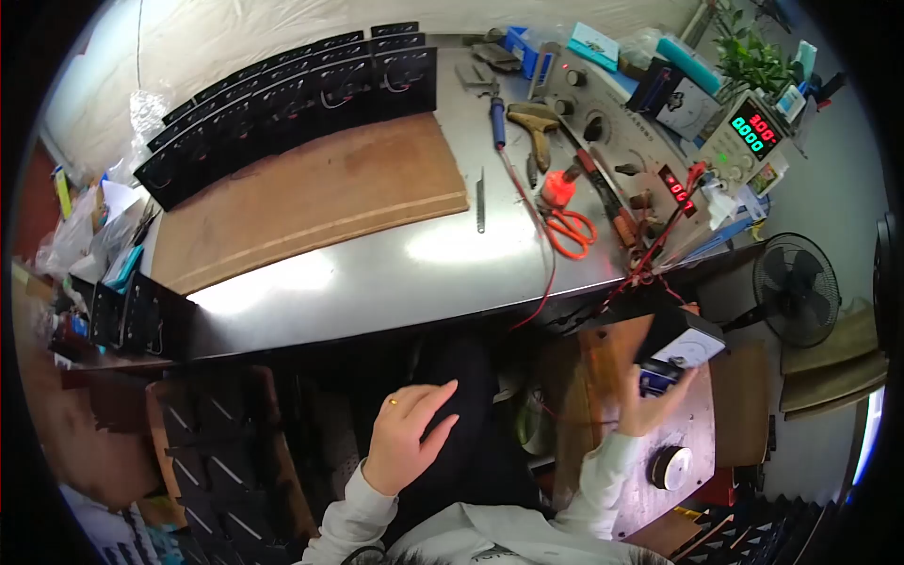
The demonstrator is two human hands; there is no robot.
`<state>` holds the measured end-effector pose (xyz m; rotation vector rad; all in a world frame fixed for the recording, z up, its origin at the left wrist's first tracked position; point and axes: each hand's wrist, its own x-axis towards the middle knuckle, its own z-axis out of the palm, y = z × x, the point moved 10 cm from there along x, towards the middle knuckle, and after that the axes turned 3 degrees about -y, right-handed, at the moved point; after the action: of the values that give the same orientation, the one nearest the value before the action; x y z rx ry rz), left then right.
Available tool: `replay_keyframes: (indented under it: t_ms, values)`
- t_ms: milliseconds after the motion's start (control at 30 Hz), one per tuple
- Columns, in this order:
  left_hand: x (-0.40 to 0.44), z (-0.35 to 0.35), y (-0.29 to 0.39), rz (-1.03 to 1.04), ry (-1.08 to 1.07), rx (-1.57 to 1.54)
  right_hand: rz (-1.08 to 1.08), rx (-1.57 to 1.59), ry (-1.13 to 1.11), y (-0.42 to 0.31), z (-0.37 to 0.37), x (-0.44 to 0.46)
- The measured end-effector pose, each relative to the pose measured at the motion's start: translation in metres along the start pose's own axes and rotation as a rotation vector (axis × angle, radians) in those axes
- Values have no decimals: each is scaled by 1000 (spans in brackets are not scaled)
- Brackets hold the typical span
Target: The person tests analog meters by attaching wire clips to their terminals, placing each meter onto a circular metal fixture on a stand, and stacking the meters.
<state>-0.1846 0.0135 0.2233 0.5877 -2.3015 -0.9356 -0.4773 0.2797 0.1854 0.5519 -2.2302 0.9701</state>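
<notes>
My left hand is over my lap with nothing in it, thumb and forefinger apart. On the right, my right hand has its fingers around a dark blue part. Right against that part is a black box-like piece with a pale grey-white face; whether the two are joined I cannot tell. Both are above a small side table, where a round metal knob-like piece stands near my right forearm.
A brown board lies on the metal bench, with rows of black panels behind. A scalpel-like blade, orange-handled scissors, a soldering iron and a lit power supply are further right. A fan stands beyond.
</notes>
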Motion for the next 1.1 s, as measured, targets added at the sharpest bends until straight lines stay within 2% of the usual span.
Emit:
replay_keyframes:
  t_ms: [33,67,100,167,200,233,300,367,433,467,600,700,767,867,933,1100]
  values:
    - [1,-11,-1,-8,58,-20,353,537,-121,-25,24,-19]
    - [2,-13,-3,4,49,-37,329,656,-241,-79,35,-25]
    - [8,-14,-4,0,35,-15,45,488,-345,-128,37,-30]
    - [23,-30,7,110,196,12,-321,410,-538,-216,49,-40]
    - [31,-30,2,81,207,42,-398,406,-628,-248,58,-40]
    - [40,-32,-4,51,222,70,-371,377,-726,-268,69,-45]
    - [53,-40,-39,-87,230,38,-371,364,-719,-288,83,-49]
    - [70,-46,-53,-127,150,-359,-344,371,-726,-289,84,-44]
    - [81,-49,-51,-58,70,-275,-188,580,-835,-267,92,-47]
    - [86,-48,-52,-36,33,-288,-159,693,-770,-261,87,-44]
    - [92,-44,-55,-102,-29,-378,-56,726,-663,-231,81,-50]
    - [93,-41,-55,-188,-68,-465,63,774,-703,-223,78,-53]
    - [95,-40,-57,-189,-92,-478,44,789,-669,-222,76,-53]
    - [101,-40,-58,-170,-129,-443,154,837,-730,-222,81,-59]
    - [102,-40,-59,-172,-160,-402,354,1008,-762,-217,89,-68]
    - [102,-39,-59,-145,-150,-400,354,981,-776,-214,87,-72]
